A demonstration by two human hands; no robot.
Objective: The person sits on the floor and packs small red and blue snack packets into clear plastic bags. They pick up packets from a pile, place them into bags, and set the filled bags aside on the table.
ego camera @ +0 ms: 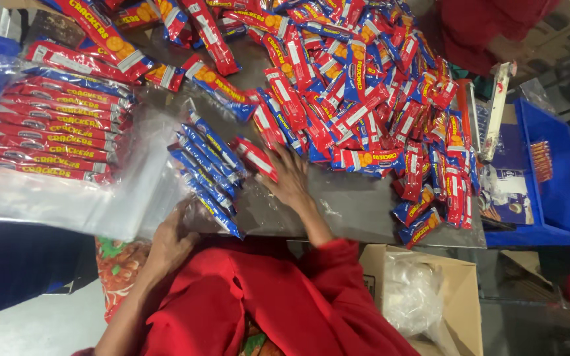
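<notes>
Lying inside the clear bag (133,191), cracker packets (209,168) touch the left hand (169,240).

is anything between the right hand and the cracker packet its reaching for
Nothing visible does. The right hand already rests its fingertips on the red cracker packet, with no gap between them. The row of packets in the clear bag lies just left, by the left hand.

Under your right hand (289,177) lies one long, flat cracker packet in red and blue foil wrap (255,158), slanted on the grey table top, your fingers spread over its near end. Just beside it, your left hand (169,238) touches a row of similar red and blue foil packets stacked on edge (209,177), leaning diagonally inside a clear plastic bag (126,191).
</notes>
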